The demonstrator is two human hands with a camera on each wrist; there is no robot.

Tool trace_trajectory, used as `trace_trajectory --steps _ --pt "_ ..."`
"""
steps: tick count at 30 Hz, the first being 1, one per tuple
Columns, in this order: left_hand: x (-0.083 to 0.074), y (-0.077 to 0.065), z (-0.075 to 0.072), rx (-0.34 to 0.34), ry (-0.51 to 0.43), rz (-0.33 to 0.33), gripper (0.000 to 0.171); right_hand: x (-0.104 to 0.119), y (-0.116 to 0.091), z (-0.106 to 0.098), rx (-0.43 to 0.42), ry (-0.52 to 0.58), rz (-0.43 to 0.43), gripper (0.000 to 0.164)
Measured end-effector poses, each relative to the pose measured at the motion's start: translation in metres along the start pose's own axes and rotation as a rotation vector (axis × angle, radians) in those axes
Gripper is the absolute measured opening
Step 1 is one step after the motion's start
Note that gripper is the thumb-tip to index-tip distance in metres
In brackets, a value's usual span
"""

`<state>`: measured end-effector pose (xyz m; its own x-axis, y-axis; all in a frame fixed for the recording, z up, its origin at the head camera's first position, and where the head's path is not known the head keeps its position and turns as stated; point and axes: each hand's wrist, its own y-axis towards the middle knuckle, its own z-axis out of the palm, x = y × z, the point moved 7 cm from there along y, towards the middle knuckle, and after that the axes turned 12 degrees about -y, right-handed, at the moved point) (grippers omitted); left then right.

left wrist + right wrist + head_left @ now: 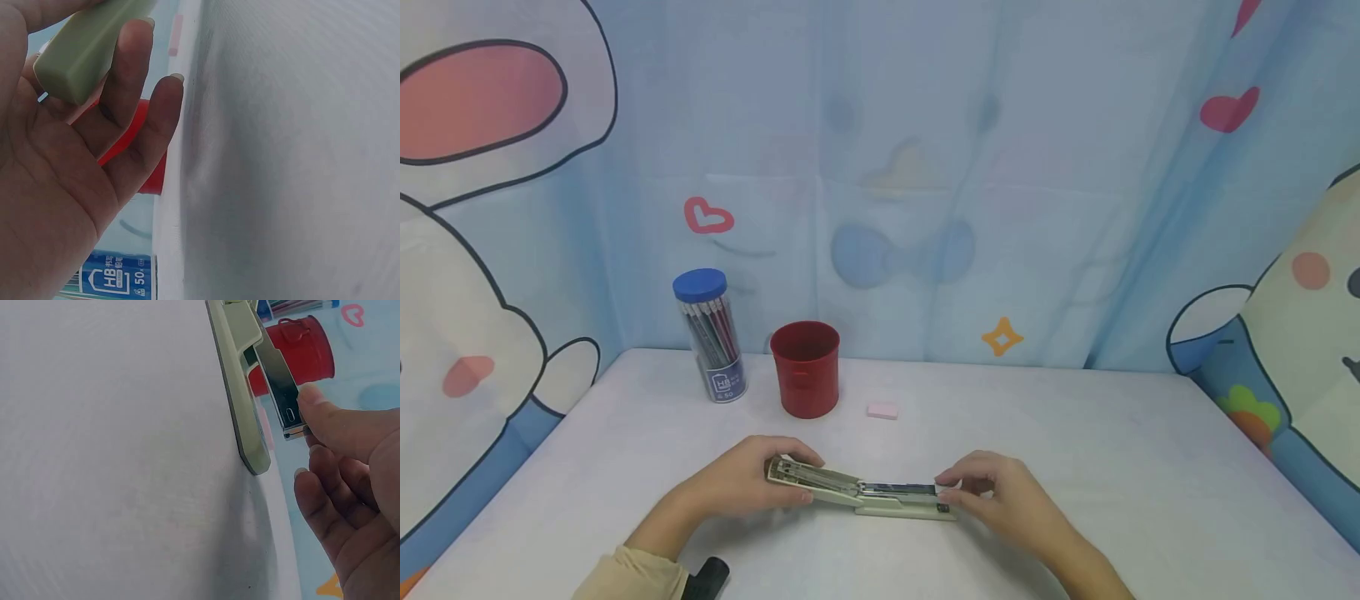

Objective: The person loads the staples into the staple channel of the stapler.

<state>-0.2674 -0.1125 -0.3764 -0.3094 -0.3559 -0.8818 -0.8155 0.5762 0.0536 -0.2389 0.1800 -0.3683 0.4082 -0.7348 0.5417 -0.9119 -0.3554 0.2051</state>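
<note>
A pale green stapler [904, 511] lies folded wide open in front of me, its top arm swung out to the left. My left hand [737, 477] grips the end of that top arm, thumb in front and fingers behind. In the left wrist view the arm's rounded end [78, 65] rests against the fingers, two of which stick out past it. My right hand [1003, 493] pinches the end of the metal staple magazine [281, 387] between thumb and fingertips. That magazine is tilted up, with a gap between it and the base [236, 394].
Behind the stapler lies a small pink block [882, 411]. A red cup [807, 387] stands at the back, and left of it a clear tube of pencils [709, 333] with a blue lid. A printed blue curtain [895, 100] hangs behind the white table [1112, 450].
</note>
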Motion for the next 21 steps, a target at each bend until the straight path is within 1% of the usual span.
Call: trace_trajectory --steps 14,21 --pt "-0.001 -0.0002 0.0007 0.003 -0.003 -0.001 0.033 -0.001 -0.0016 0.0034 0.029 0.019 -0.01 0.013" --pt "-0.0016 -0.0003 0.0008 0.002 0.001 0.0 0.033 -0.0019 -0.0017 0.0031 0.032 0.033 -0.022 0.02"
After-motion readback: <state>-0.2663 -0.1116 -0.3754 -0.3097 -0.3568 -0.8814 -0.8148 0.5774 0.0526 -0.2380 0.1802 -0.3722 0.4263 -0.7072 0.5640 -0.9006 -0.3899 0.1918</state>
